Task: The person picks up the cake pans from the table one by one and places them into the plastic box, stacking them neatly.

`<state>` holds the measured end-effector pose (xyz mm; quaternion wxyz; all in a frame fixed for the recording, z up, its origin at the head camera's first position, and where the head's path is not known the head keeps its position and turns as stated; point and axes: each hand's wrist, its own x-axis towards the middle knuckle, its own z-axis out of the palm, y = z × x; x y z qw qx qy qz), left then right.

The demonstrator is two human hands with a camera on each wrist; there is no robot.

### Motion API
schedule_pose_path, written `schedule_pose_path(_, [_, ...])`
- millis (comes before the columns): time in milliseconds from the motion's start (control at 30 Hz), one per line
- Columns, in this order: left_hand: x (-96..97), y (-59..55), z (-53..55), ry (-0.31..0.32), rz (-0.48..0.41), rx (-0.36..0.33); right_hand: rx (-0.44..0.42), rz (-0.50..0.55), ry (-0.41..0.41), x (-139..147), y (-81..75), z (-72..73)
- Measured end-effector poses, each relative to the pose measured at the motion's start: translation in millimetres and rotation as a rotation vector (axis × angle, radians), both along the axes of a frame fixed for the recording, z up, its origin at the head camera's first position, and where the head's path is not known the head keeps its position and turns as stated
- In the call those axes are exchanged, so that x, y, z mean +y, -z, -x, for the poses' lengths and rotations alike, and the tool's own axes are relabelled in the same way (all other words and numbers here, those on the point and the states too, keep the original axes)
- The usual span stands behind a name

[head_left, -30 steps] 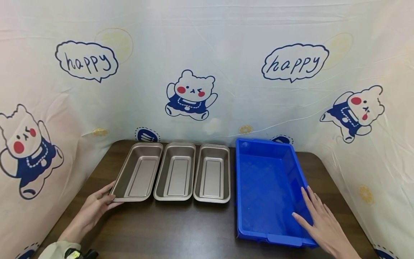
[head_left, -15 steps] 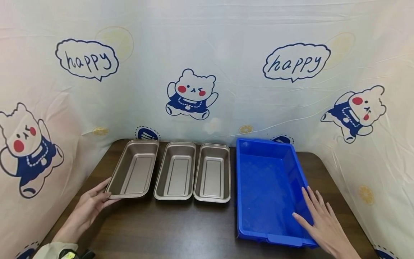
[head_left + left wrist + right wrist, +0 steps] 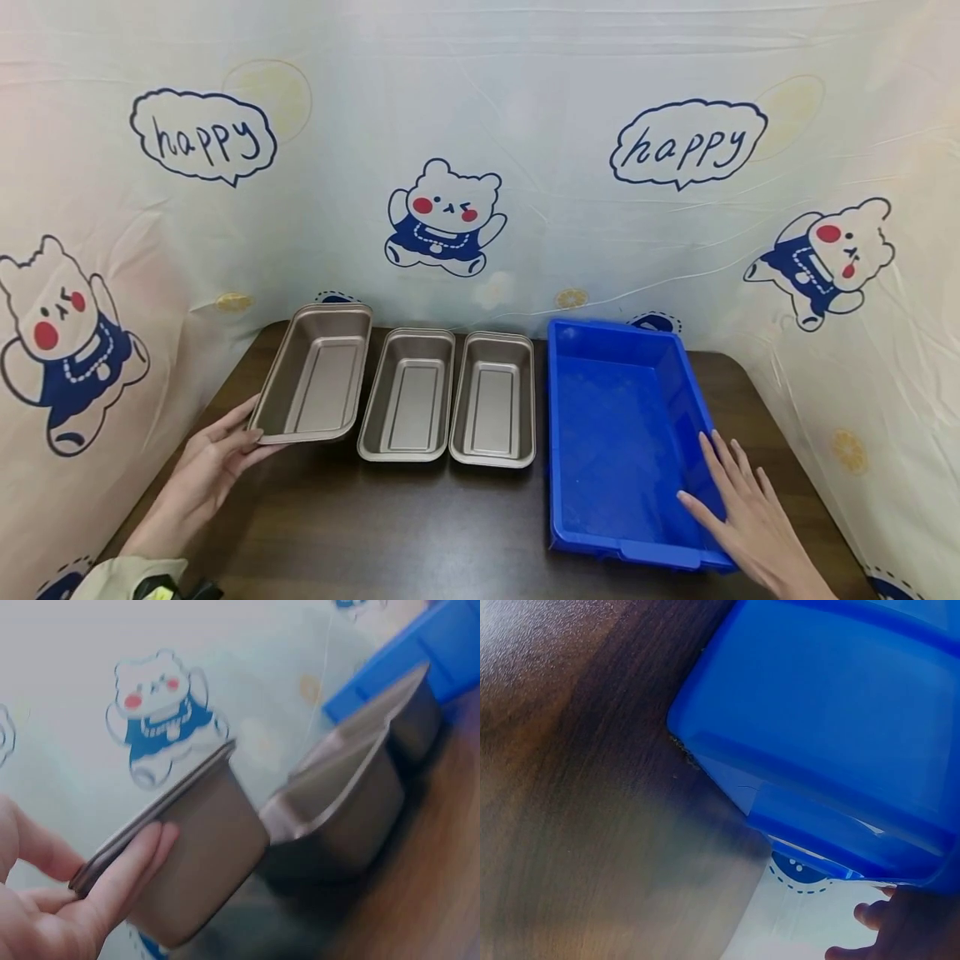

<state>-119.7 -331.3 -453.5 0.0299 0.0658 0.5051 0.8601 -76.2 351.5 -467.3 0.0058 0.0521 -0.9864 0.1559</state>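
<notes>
My left hand (image 3: 213,467) grips the near left corner of a metal loaf pan (image 3: 322,379), thumb over the rim and fingers beneath. In the left wrist view the held loaf pan (image 3: 210,859) is tilted and raised off the table. To its right stand two more loaf pans, a middle one (image 3: 412,408) and a right one (image 3: 495,408), side by side. My right hand (image 3: 753,521) rests with spread fingers over the right wall of a blue plastic bin (image 3: 607,458). The right wrist view shows the bin (image 3: 817,690) with only part of that hand, dark, at the lower right.
Everything stands on a dark wooden table (image 3: 450,533). A pale curtain (image 3: 525,100) printed with cartoon bears and words closes off the back and both sides, right behind the pans and bin.
My left hand has shifted the left loaf pan slightly leftward, then lifted it up off the table, widening its gap from the middle pan. The right hand and bin stay put.
</notes>
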Motion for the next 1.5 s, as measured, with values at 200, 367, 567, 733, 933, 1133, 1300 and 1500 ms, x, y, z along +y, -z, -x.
schedule_pose_path(200, [21.1,-15.7,-4.3,-0.017,-0.115,-0.024,0.015,0.002,-0.007,-1.1,0.4,-0.1])
schedule_pose_path(367, [38.4,-23.7,-7.5,-0.015,-0.101,-0.014,0.018,-0.003,-0.009,-0.6,0.3,-0.7])
schedule_pose_path(567, [63.1,-30.8,-9.6,0.000,-0.101,-0.045,0.025,-0.001,-0.005,-0.1,0.7,-1.5])
schedule_pose_path(733, [85.5,-36.8,-11.3,-0.003,-0.065,-0.097,0.017,0.004,-0.004,0.0,0.8,-1.8])
schedule_pose_path(933, [119.6,-49.8,-14.7,-0.048,0.110,-0.192,0.010,0.017,-0.007,1.9,1.3,-2.8])
schedule_pose_path(1133, [155.2,-61.1,-19.6,-0.008,0.107,-0.262,0.005,0.027,-0.004,3.4,0.4,-3.9])
schedule_pose_path(1300, [182.9,-63.6,-23.1,0.004,0.057,-0.268,0.014,0.029,-0.008,1.9,0.3,-3.0])
schedule_pose_path(1500, [220.3,-60.0,-25.7,0.040,0.014,-0.250,0.017,0.030,-0.017,-0.9,2.2,-3.0])
